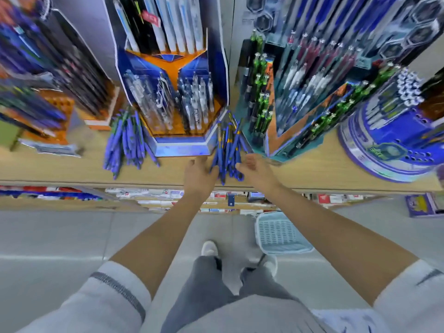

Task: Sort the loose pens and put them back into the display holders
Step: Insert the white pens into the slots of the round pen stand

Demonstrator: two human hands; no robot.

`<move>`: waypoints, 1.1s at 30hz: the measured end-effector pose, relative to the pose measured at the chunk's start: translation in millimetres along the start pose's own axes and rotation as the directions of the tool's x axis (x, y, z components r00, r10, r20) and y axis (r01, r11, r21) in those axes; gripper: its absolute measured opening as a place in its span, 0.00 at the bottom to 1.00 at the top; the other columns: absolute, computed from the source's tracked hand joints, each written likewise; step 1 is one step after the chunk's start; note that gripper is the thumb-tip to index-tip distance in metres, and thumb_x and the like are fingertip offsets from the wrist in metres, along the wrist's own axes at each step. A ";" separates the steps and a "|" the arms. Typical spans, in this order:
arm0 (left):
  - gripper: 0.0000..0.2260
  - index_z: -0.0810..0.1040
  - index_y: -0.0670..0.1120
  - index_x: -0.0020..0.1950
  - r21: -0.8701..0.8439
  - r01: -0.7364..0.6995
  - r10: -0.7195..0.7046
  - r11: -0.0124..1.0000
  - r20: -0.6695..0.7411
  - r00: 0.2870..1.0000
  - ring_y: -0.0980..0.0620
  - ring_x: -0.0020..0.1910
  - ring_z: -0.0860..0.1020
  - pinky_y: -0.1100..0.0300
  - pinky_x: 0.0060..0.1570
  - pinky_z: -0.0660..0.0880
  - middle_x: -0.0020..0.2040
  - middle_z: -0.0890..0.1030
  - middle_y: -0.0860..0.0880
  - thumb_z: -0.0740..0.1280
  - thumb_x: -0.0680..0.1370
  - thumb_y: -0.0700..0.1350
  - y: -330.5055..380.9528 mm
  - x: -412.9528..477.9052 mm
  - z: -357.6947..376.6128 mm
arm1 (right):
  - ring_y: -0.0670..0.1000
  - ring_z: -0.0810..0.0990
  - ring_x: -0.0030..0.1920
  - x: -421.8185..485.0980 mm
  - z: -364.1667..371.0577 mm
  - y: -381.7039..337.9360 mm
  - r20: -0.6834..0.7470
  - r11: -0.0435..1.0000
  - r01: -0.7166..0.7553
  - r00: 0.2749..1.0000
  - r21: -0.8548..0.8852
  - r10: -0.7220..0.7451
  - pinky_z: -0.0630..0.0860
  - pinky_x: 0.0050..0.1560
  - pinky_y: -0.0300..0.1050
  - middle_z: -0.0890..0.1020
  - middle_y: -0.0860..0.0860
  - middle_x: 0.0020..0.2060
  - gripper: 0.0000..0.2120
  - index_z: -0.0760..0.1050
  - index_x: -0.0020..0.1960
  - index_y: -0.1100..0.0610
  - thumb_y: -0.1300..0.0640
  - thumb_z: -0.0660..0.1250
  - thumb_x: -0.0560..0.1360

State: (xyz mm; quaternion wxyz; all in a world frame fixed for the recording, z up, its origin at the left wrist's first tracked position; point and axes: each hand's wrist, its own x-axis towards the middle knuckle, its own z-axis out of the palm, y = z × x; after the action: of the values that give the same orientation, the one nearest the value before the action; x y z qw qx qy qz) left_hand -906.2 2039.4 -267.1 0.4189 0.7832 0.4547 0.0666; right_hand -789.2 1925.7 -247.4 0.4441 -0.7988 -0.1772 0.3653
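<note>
Flanking pens (228, 150) at shelf (72, 169) edge beside holder (182, 146): left hand (199, 175) touching, grasp not discernible; right hand (258, 173) relaxed. Risk: pens could be knocked off by a hasty scoop.

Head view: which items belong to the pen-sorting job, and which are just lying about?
Job: left hand, right hand, loose blue pens between them, second blue pen pile further left, blue-orange display holder.
Lying about: pale blue basket on the floor, boxes on the lower shelf.
</note>
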 end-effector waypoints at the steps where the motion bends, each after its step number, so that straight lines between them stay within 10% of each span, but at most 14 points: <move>1: 0.16 0.75 0.37 0.61 -0.030 0.006 -0.006 1.000 0.026 1.000 0.38 0.58 0.74 0.52 0.54 0.69 0.52 0.79 0.39 0.66 0.76 0.44 0.0 5.7 -0.2 | 0.49 0.77 0.49 4.4 6.1 -0.9 -0.025 0.999 -0.024 0.999 0.021 0.024 0.70 0.47 0.31 0.76 0.49 0.46 0.14 0.71 0.61 0.61 0.60 0.67 0.77; 9: 0.14 0.74 0.41 0.41 -0.036 0.046 -0.039 0.998 0.184 0.982 0.43 0.38 0.73 0.57 0.35 0.63 0.32 0.72 0.48 0.68 0.76 0.52 10.9 28.2 5.5 | 0.50 0.74 0.37 25.8 22.6 -6.0 -0.125 0.984 -0.178 0.976 0.033 0.181 0.70 0.42 0.46 0.80 0.60 0.38 0.14 0.80 0.46 0.64 0.51 0.71 0.74; 20: 0.10 0.81 0.41 0.50 0.033 0.066 -0.072 0.997 0.252 0.965 0.43 0.46 0.79 0.58 0.38 0.71 0.44 0.82 0.44 0.69 0.74 0.46 12.7 37.5 -6.0 | 0.55 0.81 0.40 35.4 25.5 -9.2 -0.137 0.975 -0.224 0.965 0.010 0.223 0.80 0.50 0.58 0.85 0.59 0.42 0.11 0.83 0.45 0.60 0.51 0.74 0.70; 33: 0.10 0.72 0.41 0.57 -0.092 0.152 -0.119 0.984 0.290 0.949 0.43 0.44 0.73 0.52 0.46 0.71 0.45 0.76 0.44 0.61 0.80 0.44 11.0 42.4 -4.4 | 0.48 0.71 0.27 30.0 23.6 -10.2 -0.020 0.947 -0.258 0.964 0.193 0.266 0.69 0.30 0.40 0.76 0.51 0.28 0.09 0.76 0.40 0.59 0.55 0.69 0.76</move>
State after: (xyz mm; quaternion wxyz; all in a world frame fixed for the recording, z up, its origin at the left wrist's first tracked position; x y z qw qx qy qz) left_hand -876.5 2072.0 -268.1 0.5269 0.7265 0.4382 -0.0498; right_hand -786.1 1963.2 -259.6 0.4694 -0.7775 -0.0239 0.4178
